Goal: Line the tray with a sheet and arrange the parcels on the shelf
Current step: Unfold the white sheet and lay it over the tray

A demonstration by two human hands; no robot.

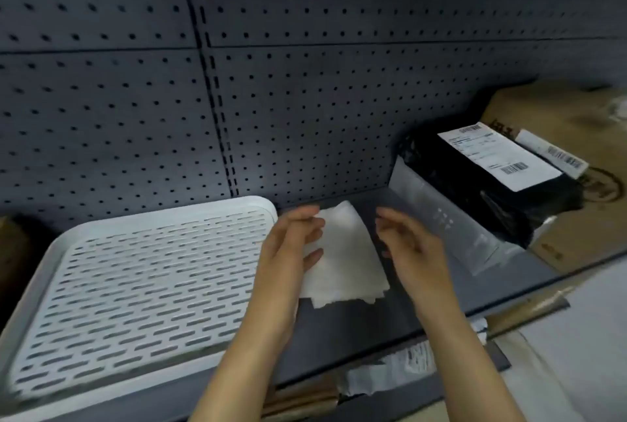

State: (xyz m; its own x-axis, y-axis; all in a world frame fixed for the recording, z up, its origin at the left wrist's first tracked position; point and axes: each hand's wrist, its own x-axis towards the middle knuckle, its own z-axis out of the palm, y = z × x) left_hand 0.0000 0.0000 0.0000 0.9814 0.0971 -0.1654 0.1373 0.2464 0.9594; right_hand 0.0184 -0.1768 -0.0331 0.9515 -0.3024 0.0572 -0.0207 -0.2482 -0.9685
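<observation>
The white, soft, folded paper sheet (pixel 342 255) lies on the dark grey metal shelf (pixel 353 330), just right of the white slotted plastic tray (pixel 135 286) and not yet on it. It looks folded over itself, with ragged layered edges at its near side. The left hand (pixel 291 245) rests on the sheet's left edge, thumb and fingers closed lightly on the paper, so it seems to be pinching or peeling a layer; the blur keeps me from saying how firm the hold is. The right hand (pixel 410 245) hovers just right of the sheet with fingers loosely curled and spread, touching nothing that I can make out.

The tray sits at the left of the shelf, its slotted floor bare. Lining, then, is not done: the sheet has to be opened out and laid across the tray.

Further right, a pale grey translucent plastic mailer (pixel 441 218) lies flat on the shelf. Behind it sits a black plastic-wrapped parcel with a white shipping label (pixel 492 174), which leans against or overlaps a brown cardboard box (pixel 559 123) at the far right. These look loosely piled rather than set in order, so arranging them seems still ahead. Below the shelf's front edge more wrapped packages (pixel 403 367) show, partly hidden. Behind everything stands the dark grey pegboard back panel (pixel 305 82).
</observation>
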